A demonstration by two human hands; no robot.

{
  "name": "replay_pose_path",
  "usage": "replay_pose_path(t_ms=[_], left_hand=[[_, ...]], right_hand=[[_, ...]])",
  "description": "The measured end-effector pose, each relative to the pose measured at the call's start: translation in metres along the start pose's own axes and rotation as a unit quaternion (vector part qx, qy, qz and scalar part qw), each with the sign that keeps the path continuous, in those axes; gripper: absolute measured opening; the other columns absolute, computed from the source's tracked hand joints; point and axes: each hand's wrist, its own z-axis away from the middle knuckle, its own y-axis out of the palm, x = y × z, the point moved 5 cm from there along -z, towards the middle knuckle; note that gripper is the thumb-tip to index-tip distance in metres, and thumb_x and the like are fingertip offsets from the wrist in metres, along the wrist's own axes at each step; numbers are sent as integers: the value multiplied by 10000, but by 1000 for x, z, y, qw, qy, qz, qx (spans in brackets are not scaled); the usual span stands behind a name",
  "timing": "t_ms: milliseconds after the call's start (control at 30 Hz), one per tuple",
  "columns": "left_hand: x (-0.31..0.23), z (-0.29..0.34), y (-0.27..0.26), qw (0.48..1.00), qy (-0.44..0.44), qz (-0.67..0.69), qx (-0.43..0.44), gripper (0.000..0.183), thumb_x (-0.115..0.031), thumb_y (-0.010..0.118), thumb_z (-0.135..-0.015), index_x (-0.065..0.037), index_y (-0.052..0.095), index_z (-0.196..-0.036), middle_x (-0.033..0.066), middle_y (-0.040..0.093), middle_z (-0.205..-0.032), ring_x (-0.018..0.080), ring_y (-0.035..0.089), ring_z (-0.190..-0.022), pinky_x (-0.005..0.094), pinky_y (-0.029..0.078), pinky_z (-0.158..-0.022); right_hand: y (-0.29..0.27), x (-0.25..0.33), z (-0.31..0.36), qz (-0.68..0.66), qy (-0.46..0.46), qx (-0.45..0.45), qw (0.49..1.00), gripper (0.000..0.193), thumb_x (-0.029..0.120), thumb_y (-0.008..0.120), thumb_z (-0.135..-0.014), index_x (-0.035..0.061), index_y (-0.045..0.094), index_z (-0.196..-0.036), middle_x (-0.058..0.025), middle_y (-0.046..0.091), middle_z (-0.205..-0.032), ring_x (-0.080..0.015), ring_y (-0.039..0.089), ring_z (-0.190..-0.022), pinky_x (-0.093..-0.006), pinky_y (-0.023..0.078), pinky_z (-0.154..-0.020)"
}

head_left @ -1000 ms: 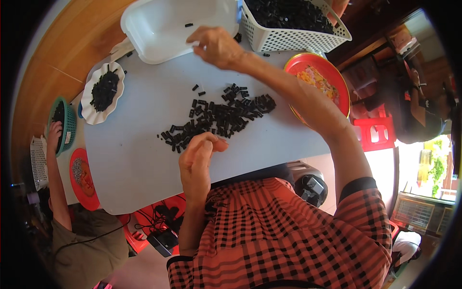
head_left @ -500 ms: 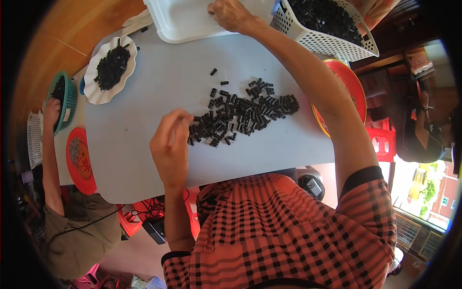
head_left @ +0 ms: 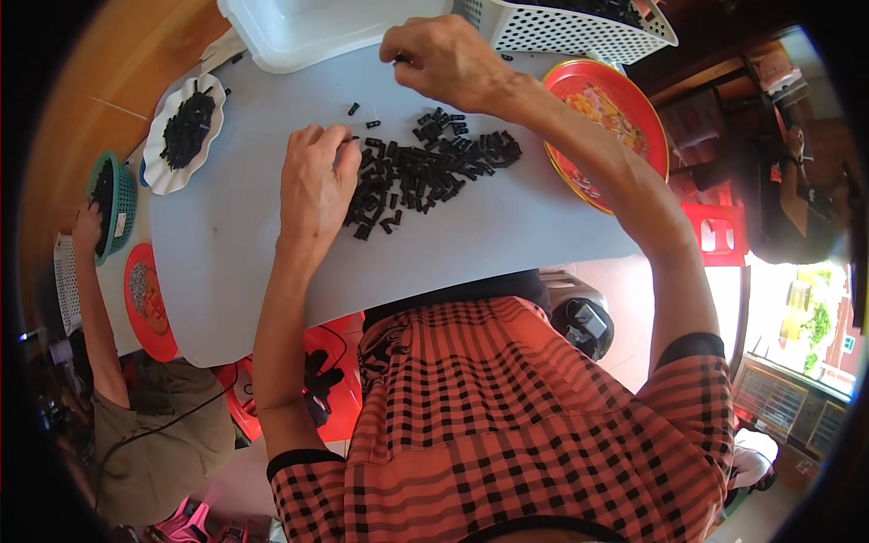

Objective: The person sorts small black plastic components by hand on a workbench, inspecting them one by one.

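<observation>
A heap of small black cylindrical plastic parts (head_left: 421,176) lies on the grey table (head_left: 226,271). At the heap's left edge is my left hand (head_left: 312,176), its thumb and fingers drawn together. A dark bit shows by its fingertips, but I cannot tell whether it is held or part of the heap. Beyond the heap, my right hand (head_left: 444,59) is raised with curled fingers, pinching a small black part (head_left: 399,59). Close to that hand is a white plastic tray (head_left: 272,59). Two loose parts lie between my hands.
At far right stands a white perforated basket (head_left: 579,38) of black parts. My right forearm crosses a red round tray (head_left: 566,86). A scalloped white plate (head_left: 163,172) holds black pieces at left. Further left, another person's hand (head_left: 88,226) reaches into a green basket (head_left: 129,213) beside a red plate (head_left: 158,344).
My right hand has come back from over the white tray toward the heap. My left hand stays at the heap's left edge, its fingers closer over the parts. The whole view has shifted.
</observation>
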Motion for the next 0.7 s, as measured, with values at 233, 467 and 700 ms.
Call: replay_pose_path(t_ms=[233, 467, 700], left_hand=[[-4, -16, 21, 994, 7, -94, 59, 108, -36, 633, -782, 52, 591, -830, 176, 547, -827, 354, 517, -858, 432, 458, -760], [22, -2, 20, 993, -21, -103, 52, 78, -21, 612, -788, 42, 592, -831, 190, 540, -856, 364, 512, -880, 443, 456, -759], [-9, -10, 5, 890, -224, 398, 4, 161, -101, 525, -900, 22, 577, -991, 75, 632, -819, 157, 539, -693, 270, 440, -702]], right_hand=[[-124, -10, 8, 68, -31, -242, 967, 120, 9, 597, -726, -14, 637, -836, -150, 602, -730, -274, 601, -617, -351, 490, -577], [-80, -10, 4, 22, -45, -213, 976, 141, 25, 616, -742, -22, 638, -873, -177, 604, -833, -327, 610, -704, -364, 496, -612], [-44, -16, 63, -14, 47, -112, 993, 149, 73, 634, -799, 28, 657, -939, -103, 660, -829, -213, 646, -678, -303, 520, -619]])
